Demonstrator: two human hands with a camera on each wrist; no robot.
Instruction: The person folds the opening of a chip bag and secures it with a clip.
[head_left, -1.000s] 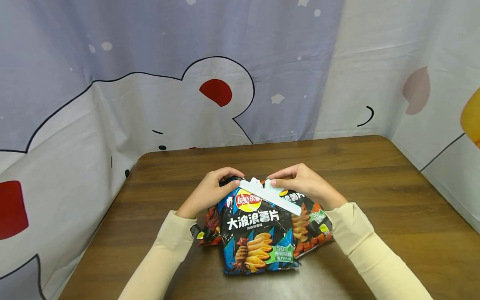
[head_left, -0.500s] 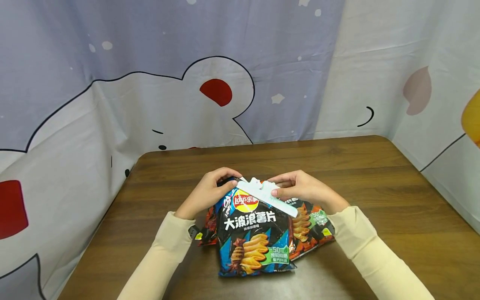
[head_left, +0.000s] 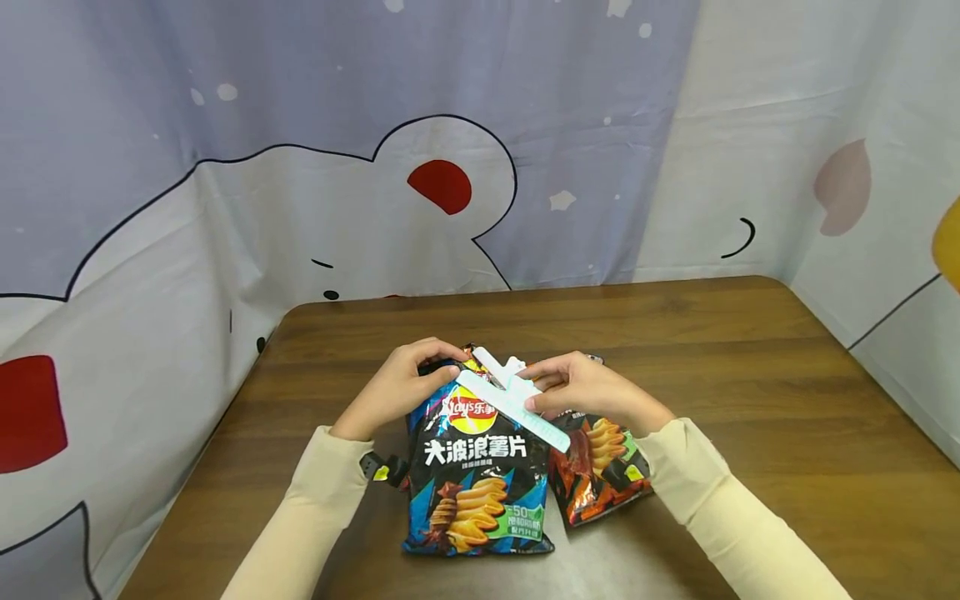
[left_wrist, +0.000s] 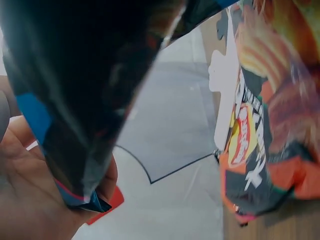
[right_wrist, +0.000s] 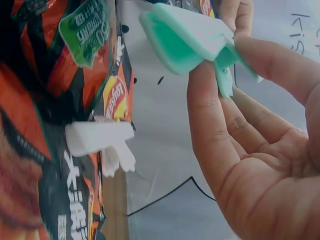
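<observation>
A blue-and-black Lay's chip bag [head_left: 480, 492] stands upright in front of me, its front facing up at the head camera. My left hand [head_left: 393, 387] grips its top left corner; the left wrist view shows the folded bag edge [left_wrist: 95, 100] in that hand [left_wrist: 30, 175]. Between thumb and fingers of my right hand [head_left: 585, 387], a pale mint bag clip [head_left: 517, 410] slants across the bag's top. From the right wrist, this clip [right_wrist: 185, 37] shows its mint inner side, with the right hand [right_wrist: 260, 150] pinching it at the handle end.
Behind and to the right lean red-and-black chip bags [head_left: 596, 475]. A white clip [right_wrist: 100, 137] sits on the top of one of them. The brown wooden table [head_left: 750, 367] runs back to a patterned curtain [head_left: 570, 125].
The blue bag has shifted left, along with my left hand. My right hand and the mint clip have moved left and a little toward me, uncovering more of the white clip behind.
</observation>
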